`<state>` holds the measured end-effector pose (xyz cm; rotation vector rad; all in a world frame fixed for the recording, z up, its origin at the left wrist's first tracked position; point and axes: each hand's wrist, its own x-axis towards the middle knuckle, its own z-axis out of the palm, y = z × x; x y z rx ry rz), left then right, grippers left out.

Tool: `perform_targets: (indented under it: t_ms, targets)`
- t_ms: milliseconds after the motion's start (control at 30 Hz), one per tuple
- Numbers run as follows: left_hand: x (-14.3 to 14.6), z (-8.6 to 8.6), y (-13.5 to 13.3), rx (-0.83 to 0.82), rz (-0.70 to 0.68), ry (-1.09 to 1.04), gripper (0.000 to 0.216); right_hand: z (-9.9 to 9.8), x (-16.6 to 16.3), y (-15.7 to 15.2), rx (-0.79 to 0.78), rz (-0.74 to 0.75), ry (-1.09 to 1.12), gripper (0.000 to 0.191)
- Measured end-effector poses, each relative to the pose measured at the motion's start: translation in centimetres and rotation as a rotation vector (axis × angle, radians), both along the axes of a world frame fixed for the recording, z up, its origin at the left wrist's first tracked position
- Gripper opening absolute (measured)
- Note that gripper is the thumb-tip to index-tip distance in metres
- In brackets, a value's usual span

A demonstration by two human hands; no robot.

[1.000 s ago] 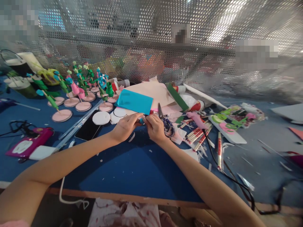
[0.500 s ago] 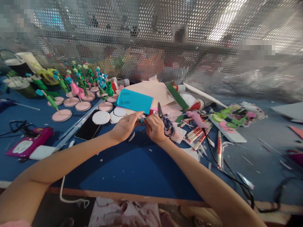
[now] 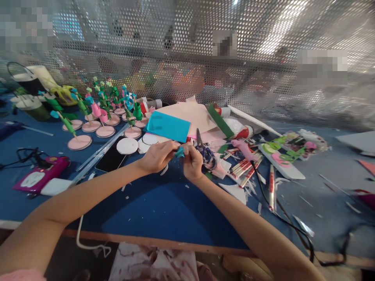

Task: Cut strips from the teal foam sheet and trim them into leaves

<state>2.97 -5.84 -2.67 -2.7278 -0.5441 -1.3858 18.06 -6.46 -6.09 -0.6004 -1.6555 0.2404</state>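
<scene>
Between my two hands, above the front middle of the table, is a small crumpled-looking blue paper piece [image 3: 179, 152]. My left hand [image 3: 158, 157] pinches its left side with thumb and fingers. On the other side, the curled fingers of my right hand [image 3: 192, 160] grip its right edge. Just behind the hands lies a flat sheet of blue paper [image 3: 168, 125] on pale pink sheets [image 3: 190, 111]. A pair of scissors [image 3: 205, 150] with dark blue handles rests close to my right hand. White paper discs [image 3: 127, 145] lie left of my left hand.
Small paper flower stands [image 3: 79, 142] on round pink bases crowd the back left. A phone [image 3: 109, 159] and a magenta device [image 3: 41, 177] are at left. To the right lie a pink glue gun [image 3: 243, 149], its black cord, wrapped sticks [image 3: 244, 168] and paper scraps. A perforated metal panel [image 3: 187, 50] stands behind.
My hands have moved slightly apart, and more of the blue paper piece shows between them. The camera view has shifted a little.
</scene>
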Motion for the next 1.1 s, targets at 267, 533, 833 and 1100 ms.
perform_targets:
  t_ms: [267, 533, 833, 1100]
  targets:
    - [0.1, -0.2, -0.2, 0.105, 0.095, -0.081, 0.018, 0.9, -0.7, -0.8, 0.017, -0.035, 0.011, 0.018]
    - [0.1, -0.5, -0.3, 0.019, 0.054, -0.075, 0.014, 1.0, -0.8, -0.9, 0.027, -0.017, -0.05, 0.021]
    - [0.1, -0.7, -0.4, 0.073, 0.067, -0.104, 0.017, 0.7, -0.9, -1.0, -0.009, -0.027, -0.1, 0.02]
    - [-0.1, -0.9, -0.1, 0.031, 0.05, -0.117, 0.021, 1.1, -0.5, -1.0, 0.142, -0.134, -0.159, 0.02]
